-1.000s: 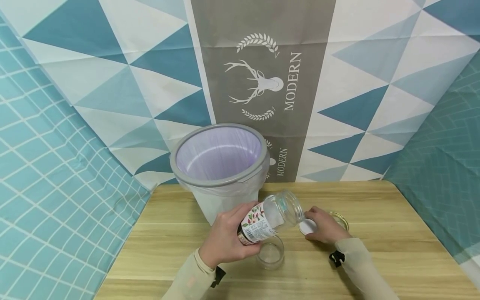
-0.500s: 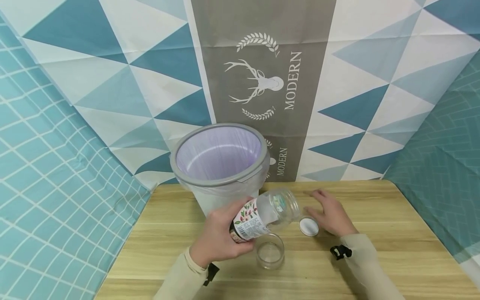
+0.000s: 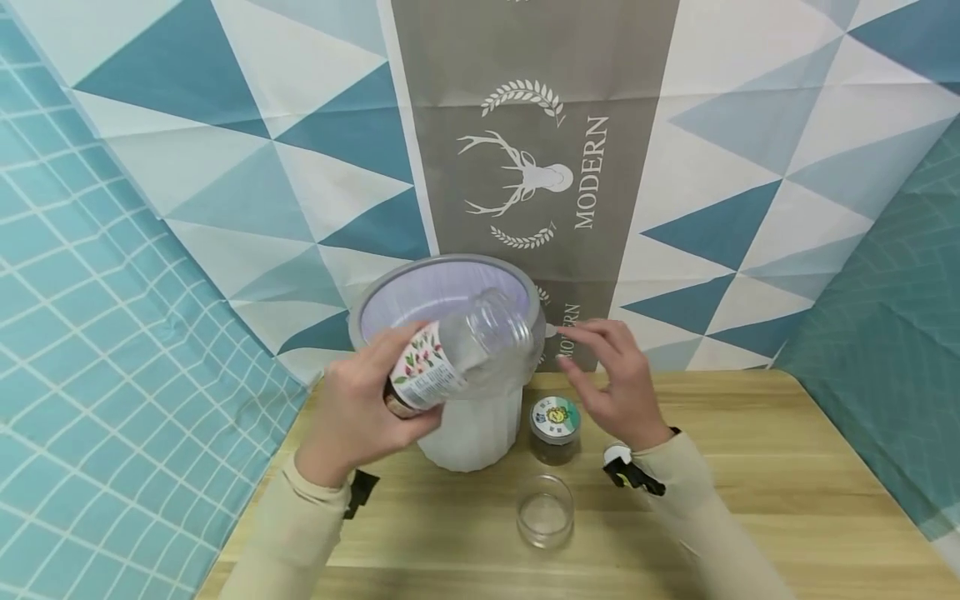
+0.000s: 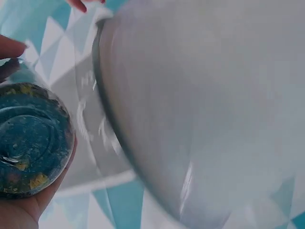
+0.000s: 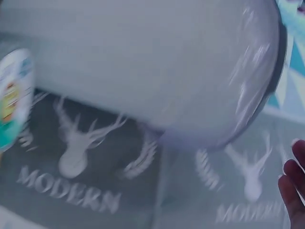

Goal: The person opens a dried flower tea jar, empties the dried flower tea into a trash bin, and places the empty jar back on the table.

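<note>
Jar (image 3: pixel 429 368) holding dark bits (image 4: pixel 52 160) slants, clasped in left grip (image 3: pixel 360 408); right grip (image 3: pixel 619 382) spread

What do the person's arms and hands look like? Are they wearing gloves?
No gloves: the left hand and right hand are bare. The left sleeve and right sleeve are long and pale beige. A black piece shows at the left cuff, and a black strap at the right.
</note>
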### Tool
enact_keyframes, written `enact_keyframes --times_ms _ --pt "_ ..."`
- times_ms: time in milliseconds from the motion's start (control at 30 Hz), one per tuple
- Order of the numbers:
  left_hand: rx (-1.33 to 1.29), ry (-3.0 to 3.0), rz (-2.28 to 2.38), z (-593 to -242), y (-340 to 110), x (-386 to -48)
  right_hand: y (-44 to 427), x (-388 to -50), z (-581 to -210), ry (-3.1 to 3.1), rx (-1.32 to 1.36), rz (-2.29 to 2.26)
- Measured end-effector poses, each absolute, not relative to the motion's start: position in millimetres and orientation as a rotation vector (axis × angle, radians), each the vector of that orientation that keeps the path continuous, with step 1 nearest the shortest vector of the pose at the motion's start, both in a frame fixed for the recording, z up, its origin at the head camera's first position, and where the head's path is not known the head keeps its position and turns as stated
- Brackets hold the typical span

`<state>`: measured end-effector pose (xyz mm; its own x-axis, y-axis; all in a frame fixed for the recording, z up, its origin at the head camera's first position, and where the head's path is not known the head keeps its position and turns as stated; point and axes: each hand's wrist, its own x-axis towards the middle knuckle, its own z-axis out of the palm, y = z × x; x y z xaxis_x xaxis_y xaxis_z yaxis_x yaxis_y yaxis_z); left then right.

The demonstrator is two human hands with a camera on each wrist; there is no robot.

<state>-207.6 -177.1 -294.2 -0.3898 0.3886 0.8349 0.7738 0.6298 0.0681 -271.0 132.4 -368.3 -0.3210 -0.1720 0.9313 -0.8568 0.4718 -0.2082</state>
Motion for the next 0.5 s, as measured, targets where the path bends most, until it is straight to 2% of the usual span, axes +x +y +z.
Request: enact_keyframes --times_ms 233,500 --pt "-0.763 -2.029 -0.554 -270.2 -202.8 -218.1 87.5 -276.7 -348.9 -1.872 1.114 0.851" --pt "-0.668 -2.125 -0.505 -263.9 -215.5 -230.0 56.0 -285.7 -349.0 -1.876 1.199 0.746"
